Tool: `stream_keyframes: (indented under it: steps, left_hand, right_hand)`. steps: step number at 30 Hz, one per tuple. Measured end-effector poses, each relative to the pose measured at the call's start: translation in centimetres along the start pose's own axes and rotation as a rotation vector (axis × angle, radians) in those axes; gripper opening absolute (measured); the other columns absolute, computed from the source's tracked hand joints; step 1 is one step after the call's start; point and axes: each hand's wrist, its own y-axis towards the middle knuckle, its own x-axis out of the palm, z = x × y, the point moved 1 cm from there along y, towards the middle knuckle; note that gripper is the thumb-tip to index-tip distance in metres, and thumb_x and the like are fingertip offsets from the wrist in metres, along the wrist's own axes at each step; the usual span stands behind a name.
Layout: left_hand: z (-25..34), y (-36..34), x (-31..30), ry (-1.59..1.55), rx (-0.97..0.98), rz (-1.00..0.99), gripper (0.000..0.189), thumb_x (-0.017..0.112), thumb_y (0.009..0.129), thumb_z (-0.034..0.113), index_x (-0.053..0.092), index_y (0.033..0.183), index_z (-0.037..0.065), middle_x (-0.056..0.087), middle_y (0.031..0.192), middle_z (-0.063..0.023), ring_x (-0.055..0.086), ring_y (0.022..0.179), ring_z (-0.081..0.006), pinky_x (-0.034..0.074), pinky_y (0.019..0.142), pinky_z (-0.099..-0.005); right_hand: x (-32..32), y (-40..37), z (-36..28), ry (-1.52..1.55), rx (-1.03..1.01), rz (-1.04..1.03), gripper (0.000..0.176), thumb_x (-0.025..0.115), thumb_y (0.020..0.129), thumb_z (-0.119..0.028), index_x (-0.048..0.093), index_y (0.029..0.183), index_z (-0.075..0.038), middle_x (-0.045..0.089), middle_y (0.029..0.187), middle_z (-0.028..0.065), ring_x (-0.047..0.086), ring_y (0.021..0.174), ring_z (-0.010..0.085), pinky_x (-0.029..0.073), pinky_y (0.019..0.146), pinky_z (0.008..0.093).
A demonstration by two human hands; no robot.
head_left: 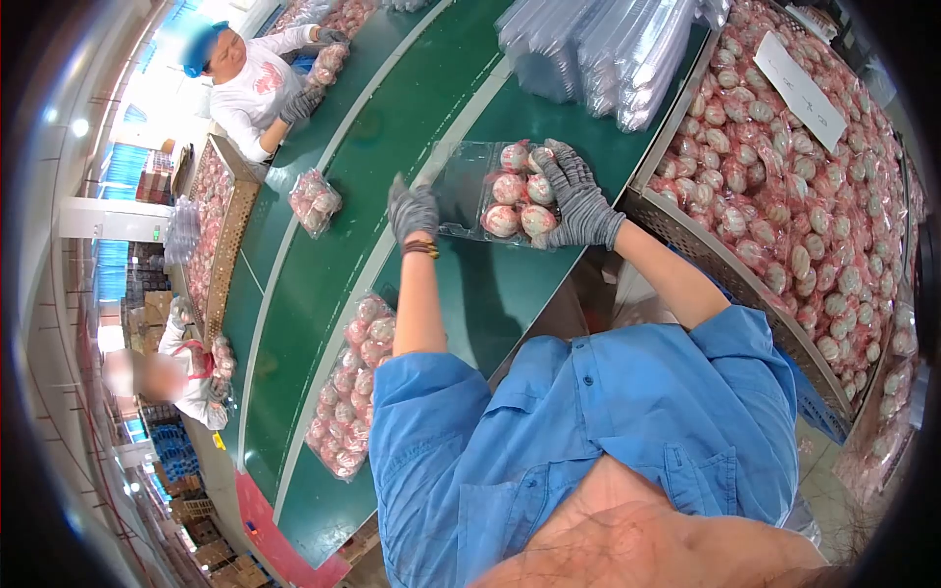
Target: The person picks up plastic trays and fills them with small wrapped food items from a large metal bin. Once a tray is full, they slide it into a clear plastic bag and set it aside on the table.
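On the green work surface lies a clear plastic clamshell with its lid folded out to the left. Several round balls, whitish with red markings, sit in its tray half. My right hand, in a grey knitted glove, curves round the right side of the tray, with fingers and thumb gripping the balls and the edge. My left hand, gloved alike and slightly blurred, is at the left edge of the lid with a finger sticking up. Its fingers look stretched out, and nothing shows in them.
A large bin of wrapped balls stands at right, with a paper sheet on top. Stacked empty clear clamshells lie ahead. Filled packs rest at left, and another pack sits on the green belt. Two co-workers handle packs across it.
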Motion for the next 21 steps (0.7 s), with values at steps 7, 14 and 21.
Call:
stream_keyframes:
  steps: [7,14,21]
  left_hand:
    - [5.9,1.3,-5.1,-0.807,-0.580,-0.863,0.073,0.032,0.092,0.065,0.050,0.132,0.007,0.060,0.115,-0.0118,0.058,0.107,-0.0269,0.049,0.081,-0.0350]
    - [15.2,-4.2,-1.5,-0.364,0.233,-0.663,0.063,0.059,0.089,0.042,0.038,0.144,0.018,0.039,0.140,-0.0199,0.043,0.128,-0.0365,0.039,0.105,-0.0426]
    - [18.9,-4.6,-3.0,-0.010,0.274,-0.647,0.066,0.063,0.086,0.040,0.035,0.145,0.028,0.028,0.146,-0.0271,0.040,0.129,-0.0424,0.040,0.104,-0.0455]
  right_hand:
    - [0.2,-0.2,0.5,0.065,-0.043,0.033,0.132,0.081,0.050,-0.059,0.013,0.148,-0.005,0.016,0.150,0.0260,0.014,0.141,0.0429,0.012,0.116,0.0500]
    - [1.1,0.0,0.8,-0.132,0.015,-0.068,0.132,0.072,0.056,-0.069,0.008,0.148,0.001,0.009,0.152,0.0281,0.006,0.142,0.0438,0.004,0.116,0.0504]
    - [1.6,-2.1,-0.3,-0.293,0.083,-0.102,0.111,0.054,0.076,-0.067,0.011,0.146,0.007,0.008,0.152,0.0306,0.005,0.143,0.0436,0.002,0.116,0.0511]
